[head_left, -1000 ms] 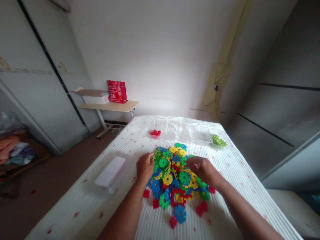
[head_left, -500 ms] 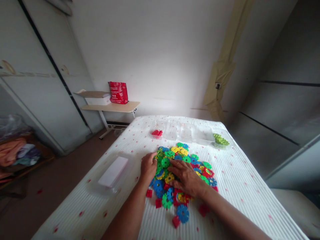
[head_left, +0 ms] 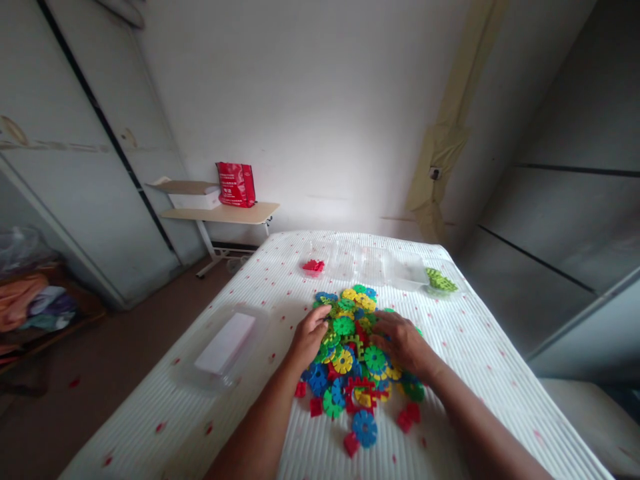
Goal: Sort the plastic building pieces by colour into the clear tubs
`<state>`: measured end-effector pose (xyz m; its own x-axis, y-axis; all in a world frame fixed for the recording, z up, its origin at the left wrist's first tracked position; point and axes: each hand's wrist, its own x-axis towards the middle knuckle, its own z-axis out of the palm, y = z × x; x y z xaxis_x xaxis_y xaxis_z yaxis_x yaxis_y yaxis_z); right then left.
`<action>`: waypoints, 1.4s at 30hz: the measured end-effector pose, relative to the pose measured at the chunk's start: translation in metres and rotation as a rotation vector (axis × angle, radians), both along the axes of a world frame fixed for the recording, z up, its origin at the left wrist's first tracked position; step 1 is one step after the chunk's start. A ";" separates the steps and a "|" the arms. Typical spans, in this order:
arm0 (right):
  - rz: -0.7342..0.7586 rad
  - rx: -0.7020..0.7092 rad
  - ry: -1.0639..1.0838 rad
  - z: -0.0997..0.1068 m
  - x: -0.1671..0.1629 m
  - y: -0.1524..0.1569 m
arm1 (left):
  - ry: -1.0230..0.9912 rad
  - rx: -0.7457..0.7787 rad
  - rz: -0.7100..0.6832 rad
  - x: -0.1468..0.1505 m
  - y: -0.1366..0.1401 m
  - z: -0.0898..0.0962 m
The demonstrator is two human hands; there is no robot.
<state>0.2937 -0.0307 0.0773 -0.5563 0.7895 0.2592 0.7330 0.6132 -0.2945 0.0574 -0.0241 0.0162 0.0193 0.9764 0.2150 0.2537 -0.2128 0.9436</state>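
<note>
A heap of flat plastic building pieces [head_left: 344, 361] lies on the cloth: notched discs in blue, green and yellow, with toothed square pieces in red and light green. My left hand [head_left: 309, 335] is at the heap's left side with fingers curled. Light green notched pieces [head_left: 327, 307] show at its fingertips and appear to be held. On the right side of the heap, my right hand [head_left: 401, 339] rests palm down, its fingers stretched over the discs; their tips are partly hidden among the pieces. Between the hands sits a light green square frame [head_left: 356, 344].
At the far side stand clear plastic boxes [head_left: 407, 270]; red pieces [head_left: 313, 266] fill one at left, light green pieces [head_left: 440, 280] one at right. A clear tray with a white block [head_left: 226, 343] lies left. Loose red squares [head_left: 351, 444] lie near me.
My right hand has moved right across the heap, shifting discs and uncovering red and light green pieces in the middle. My left hand has moved slightly right, with the light green pieces at its fingertips.
</note>
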 end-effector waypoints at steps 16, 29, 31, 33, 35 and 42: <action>-0.516 -0.038 0.420 -0.031 0.060 0.038 | 0.487 0.206 0.370 -0.014 0.003 0.004; -0.614 -0.073 0.287 -0.044 0.065 0.044 | 0.628 0.125 0.345 -0.019 0.008 -0.002; -0.610 -0.071 0.283 -0.045 0.065 0.044 | 0.628 0.127 0.346 -0.019 0.009 -0.003; -0.611 -0.064 0.283 -0.047 0.066 0.046 | 0.620 0.126 0.345 -0.019 0.009 -0.004; -0.614 -0.053 0.289 -0.050 0.067 0.047 | 0.606 0.125 0.343 -0.020 0.009 -0.005; -0.617 -0.022 0.309 -0.056 0.069 0.051 | 0.599 0.127 0.357 -0.020 0.010 -0.008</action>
